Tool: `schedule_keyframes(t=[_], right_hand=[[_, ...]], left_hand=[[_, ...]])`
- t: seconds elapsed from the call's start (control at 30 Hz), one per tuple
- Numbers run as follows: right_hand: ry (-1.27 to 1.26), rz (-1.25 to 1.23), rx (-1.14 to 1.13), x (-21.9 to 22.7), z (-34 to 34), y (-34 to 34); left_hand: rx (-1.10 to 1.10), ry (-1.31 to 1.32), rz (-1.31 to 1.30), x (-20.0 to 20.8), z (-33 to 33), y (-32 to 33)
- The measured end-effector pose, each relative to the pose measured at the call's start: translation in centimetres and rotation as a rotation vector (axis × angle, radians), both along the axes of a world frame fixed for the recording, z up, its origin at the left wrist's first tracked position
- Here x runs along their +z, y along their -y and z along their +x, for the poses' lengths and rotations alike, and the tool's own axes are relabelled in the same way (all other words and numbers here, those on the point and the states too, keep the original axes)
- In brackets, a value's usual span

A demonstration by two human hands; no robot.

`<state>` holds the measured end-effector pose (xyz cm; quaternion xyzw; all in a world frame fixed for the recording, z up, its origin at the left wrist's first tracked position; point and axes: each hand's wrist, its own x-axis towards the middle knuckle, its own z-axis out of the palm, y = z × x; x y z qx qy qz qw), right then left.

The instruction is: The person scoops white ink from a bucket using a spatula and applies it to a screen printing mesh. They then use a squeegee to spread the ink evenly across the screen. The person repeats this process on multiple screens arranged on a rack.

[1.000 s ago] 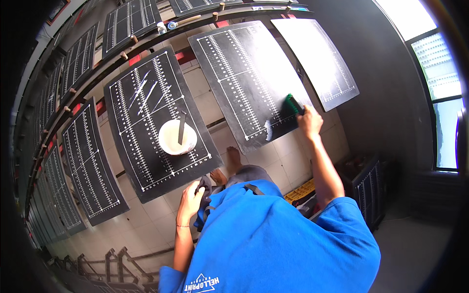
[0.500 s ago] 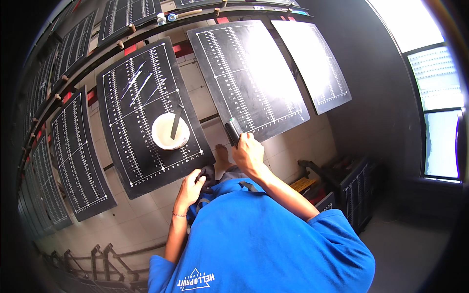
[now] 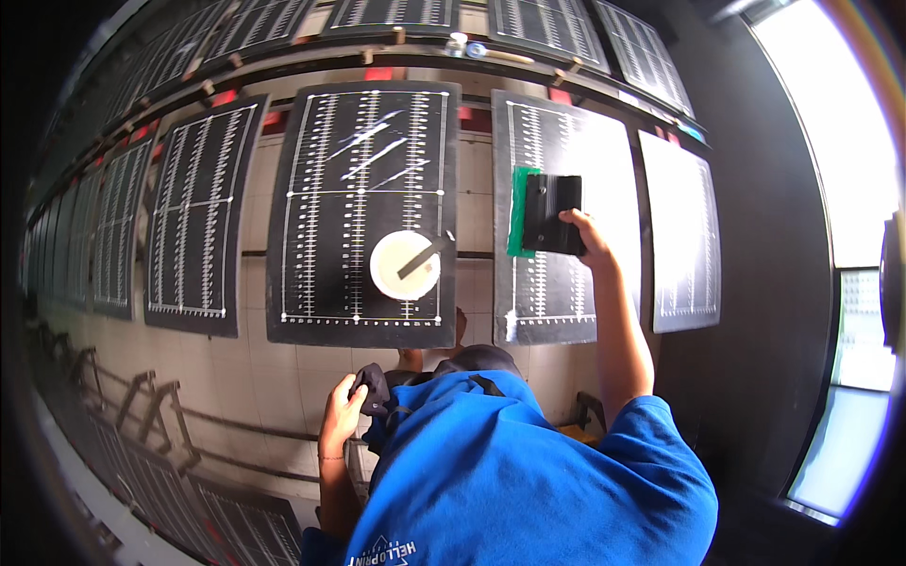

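Note:
My right hand (image 3: 587, 238) grips a black ribbed squeegee (image 3: 552, 215) with a green blade (image 3: 518, 213), held over the left part of a black board (image 3: 566, 302) with white ruler marks. Whether the blade touches the board I cannot tell. Down by my waist, my left hand (image 3: 342, 411) is closed on a dark crumpled cloth (image 3: 372, 391). On the board (image 3: 321, 283) to the left stands a round white tub (image 3: 385, 269), a dark flat spatula (image 3: 423, 259) lying across its mouth. Several white streaks (image 3: 373, 156) mark that board's upper part.
More marked boards, such as the narrow one (image 3: 193, 264) on the left and a glare-washed one (image 3: 681, 255) on the right, line this row. A dark rail (image 3: 311, 58) runs behind, with a tape roll (image 3: 476, 50) and a small jar (image 3: 457, 43). Metal frames (image 3: 170, 401) stand lower left.
My right hand has carried the squeegee forward and right, from the board's near edge to over its surface, and its green blade now shows. The head view has turned; my left hand keeps the cloth.

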<state>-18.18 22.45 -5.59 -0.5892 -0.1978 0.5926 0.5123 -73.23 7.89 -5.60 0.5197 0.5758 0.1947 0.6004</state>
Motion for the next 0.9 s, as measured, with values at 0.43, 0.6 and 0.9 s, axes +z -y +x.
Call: schedule_keyframes(t=[0.43,0.6,0.9], right_hand=[[1.675,0.703,1.023,0.5,-22.0,-11.5],[1.707,0.712,1.038,0.6,-21.3,-11.6],[1.514,0.473,0.869,6.2,-20.2,-16.6]], left_hand=[[0.456,-0.133,-0.018,-1.5,0.2,9.6],[0.560,-0.154,-0.045,-2.2,0.0,11.0],[0.296,0.065,0.111,-0.3,4.2,2.8]])
